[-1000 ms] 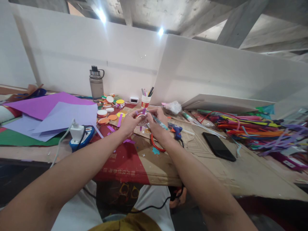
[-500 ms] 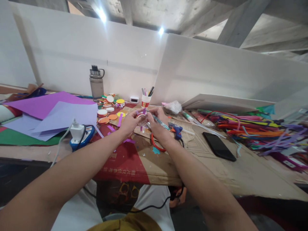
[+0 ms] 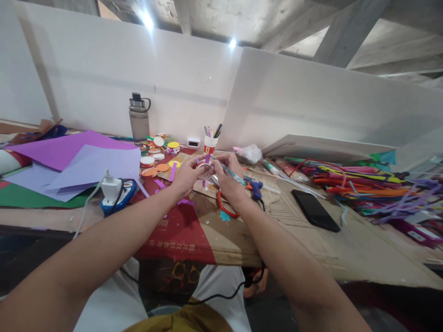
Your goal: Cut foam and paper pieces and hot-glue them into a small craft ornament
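My left hand is closed on the edge of a small round paper disc with purple paper strips sticking out around it. My right hand is closed around a clear, teal-tinted pen, its tip end close to the disc. Both hands nearly meet above the cardboard. Just below my right hand lie red-handled scissors, partly covered, and a small teal paper piece. Purple paper scraps are scattered by my left hand.
A blue hot glue gun with a black cord lies beside my right wrist. A phone and many pipe cleaners are to the right. At left are coloured paper sheets and a blue power strip. A bottle and pen cup stand behind.
Both hands stay almost in place, with the fingers shifting slightly around the disc and pen. Everything else on the table looks the same.
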Demonstrator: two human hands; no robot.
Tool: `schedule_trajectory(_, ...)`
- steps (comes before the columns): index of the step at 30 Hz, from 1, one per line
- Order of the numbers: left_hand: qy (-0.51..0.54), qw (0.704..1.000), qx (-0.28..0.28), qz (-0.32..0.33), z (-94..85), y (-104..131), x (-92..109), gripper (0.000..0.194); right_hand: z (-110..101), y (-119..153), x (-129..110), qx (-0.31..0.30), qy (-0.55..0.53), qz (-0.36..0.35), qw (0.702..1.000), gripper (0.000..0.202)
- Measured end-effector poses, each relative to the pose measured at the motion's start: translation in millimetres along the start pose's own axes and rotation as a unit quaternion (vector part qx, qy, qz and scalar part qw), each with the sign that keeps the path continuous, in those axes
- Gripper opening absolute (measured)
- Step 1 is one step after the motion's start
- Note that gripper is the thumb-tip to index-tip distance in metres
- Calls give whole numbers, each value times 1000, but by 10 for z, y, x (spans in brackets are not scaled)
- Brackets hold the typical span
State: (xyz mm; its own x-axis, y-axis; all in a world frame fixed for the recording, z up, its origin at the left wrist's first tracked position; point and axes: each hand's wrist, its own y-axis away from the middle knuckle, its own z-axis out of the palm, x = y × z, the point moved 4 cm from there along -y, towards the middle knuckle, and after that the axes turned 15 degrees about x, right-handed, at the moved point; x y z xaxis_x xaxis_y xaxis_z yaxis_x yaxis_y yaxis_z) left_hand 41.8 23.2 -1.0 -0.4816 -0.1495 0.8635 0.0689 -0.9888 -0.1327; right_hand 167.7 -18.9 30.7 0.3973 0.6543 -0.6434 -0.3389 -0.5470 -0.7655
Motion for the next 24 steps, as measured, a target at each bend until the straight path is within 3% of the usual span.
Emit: schedule_trajectory(24,-20,999,-4,26,-8,-15,-22,43,-5,3,10,1,22,-24,999,13)
